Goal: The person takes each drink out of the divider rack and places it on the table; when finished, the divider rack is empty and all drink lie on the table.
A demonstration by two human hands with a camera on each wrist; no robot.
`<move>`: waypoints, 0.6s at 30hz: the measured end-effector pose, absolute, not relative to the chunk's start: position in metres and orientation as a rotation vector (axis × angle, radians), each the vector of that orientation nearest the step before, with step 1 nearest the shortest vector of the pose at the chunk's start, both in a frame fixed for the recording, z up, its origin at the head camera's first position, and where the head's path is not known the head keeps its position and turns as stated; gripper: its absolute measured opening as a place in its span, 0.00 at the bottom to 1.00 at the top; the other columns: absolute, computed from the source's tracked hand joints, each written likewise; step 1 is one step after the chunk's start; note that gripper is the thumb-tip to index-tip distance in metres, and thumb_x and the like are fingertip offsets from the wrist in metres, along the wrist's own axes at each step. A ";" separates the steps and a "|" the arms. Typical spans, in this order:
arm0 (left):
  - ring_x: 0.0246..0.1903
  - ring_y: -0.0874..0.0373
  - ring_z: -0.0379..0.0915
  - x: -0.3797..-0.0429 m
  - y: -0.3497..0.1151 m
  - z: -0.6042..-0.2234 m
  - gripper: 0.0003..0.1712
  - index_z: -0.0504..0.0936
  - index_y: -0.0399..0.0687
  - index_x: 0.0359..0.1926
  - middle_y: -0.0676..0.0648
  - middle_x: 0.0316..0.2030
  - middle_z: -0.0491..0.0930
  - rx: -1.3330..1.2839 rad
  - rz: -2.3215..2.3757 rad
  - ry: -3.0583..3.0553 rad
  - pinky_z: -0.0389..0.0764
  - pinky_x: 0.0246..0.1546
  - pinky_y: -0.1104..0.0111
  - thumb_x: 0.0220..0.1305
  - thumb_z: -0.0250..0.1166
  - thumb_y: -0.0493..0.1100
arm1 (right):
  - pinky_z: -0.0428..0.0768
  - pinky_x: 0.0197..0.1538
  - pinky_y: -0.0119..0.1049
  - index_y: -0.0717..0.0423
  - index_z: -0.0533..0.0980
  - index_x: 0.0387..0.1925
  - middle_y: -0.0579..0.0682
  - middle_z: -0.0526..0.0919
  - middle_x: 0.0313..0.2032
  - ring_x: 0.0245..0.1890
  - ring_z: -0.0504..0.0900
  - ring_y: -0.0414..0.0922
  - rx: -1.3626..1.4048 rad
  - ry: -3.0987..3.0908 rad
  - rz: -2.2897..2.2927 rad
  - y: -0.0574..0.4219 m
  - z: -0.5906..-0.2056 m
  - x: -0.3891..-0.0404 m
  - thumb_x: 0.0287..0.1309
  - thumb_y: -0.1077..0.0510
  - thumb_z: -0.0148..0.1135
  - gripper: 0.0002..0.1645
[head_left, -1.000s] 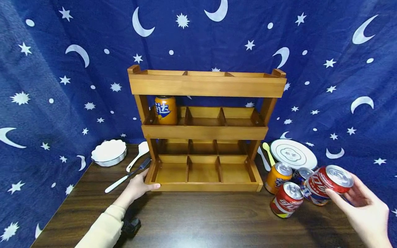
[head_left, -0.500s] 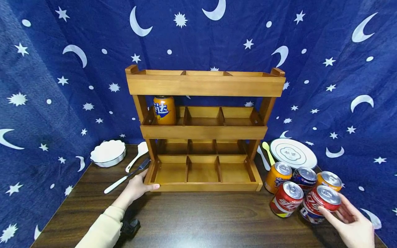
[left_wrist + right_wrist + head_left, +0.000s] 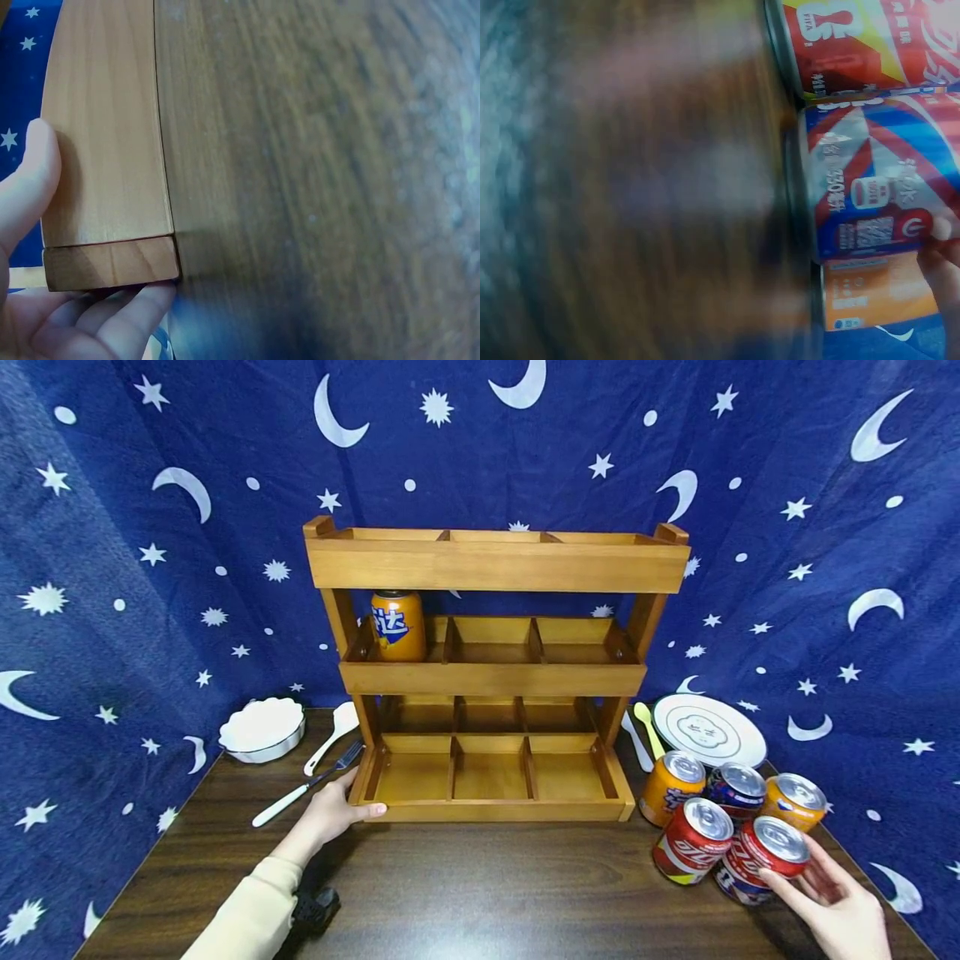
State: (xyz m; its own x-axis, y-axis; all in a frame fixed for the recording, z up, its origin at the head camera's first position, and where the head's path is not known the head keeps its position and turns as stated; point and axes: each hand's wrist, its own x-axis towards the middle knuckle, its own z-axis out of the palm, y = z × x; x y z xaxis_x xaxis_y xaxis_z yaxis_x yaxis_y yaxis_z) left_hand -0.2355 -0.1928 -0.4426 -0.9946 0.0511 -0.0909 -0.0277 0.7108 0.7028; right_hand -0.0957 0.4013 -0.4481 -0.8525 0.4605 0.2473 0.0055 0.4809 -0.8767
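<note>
A three-tier wooden shelf rack [image 3: 495,810] with divided compartments stands mid-table. My left hand [image 3: 330,814] grips its lower left corner, thumb over the front board and fingers round the side. At the right, my right hand [image 3: 840,902] holds a red and blue soda can [image 3: 742,864] upright at the table, thumb on its near side. Touching it on the left is a second red can [image 3: 693,843]. Just behind are an orange can [image 3: 673,789], a dark blue can [image 3: 735,789] and another orange can [image 3: 795,802]. One more orange can [image 3: 397,627] sits in the middle tier's left compartment.
Behind the cans, a white plate [image 3: 708,727] leans near a yellow spoon [image 3: 648,731] and a pale knife [image 3: 636,743]. On the left lie a fluted white dish [image 3: 262,731], a white spoon [image 3: 333,739] and a fork [image 3: 307,787]. A starry blue cloth [image 3: 480,443] hangs behind.
My right hand has brought the red and blue can down and left, to the table beside the other red can. The orange can behind it has come into view. My left hand stays put.
</note>
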 end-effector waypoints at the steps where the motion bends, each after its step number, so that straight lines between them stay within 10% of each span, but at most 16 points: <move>1: 0.56 0.35 0.60 -0.235 -0.193 -0.443 0.58 0.52 0.37 0.65 0.30 0.55 0.66 0.019 1.155 2.809 0.63 0.52 0.45 0.39 0.67 0.62 | 0.69 0.32 0.09 0.47 0.61 0.61 0.13 0.68 0.33 0.33 0.69 0.12 -0.378 -2.306 1.322 0.402 -0.447 -0.095 0.41 0.65 0.67 0.43; 18: 0.54 0.35 0.62 -0.237 -0.193 -0.444 0.57 0.54 0.36 0.64 0.30 0.54 0.67 0.029 1.144 2.836 0.65 0.50 0.47 0.38 0.69 0.61 | 0.63 0.53 0.14 0.58 0.62 0.60 0.44 0.67 0.60 0.57 0.65 0.28 0.149 -2.197 1.178 0.338 -0.357 -0.139 0.39 0.74 0.64 0.43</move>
State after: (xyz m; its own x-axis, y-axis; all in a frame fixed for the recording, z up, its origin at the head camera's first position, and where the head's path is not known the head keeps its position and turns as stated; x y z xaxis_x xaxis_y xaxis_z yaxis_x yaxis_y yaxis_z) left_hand -0.2365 -0.1934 -0.4437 -0.9963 0.0490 -0.0705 -0.0137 0.7204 0.6935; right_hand -0.1388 0.3380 -0.3570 -0.7931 0.1887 0.5791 -0.3781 0.5929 -0.7110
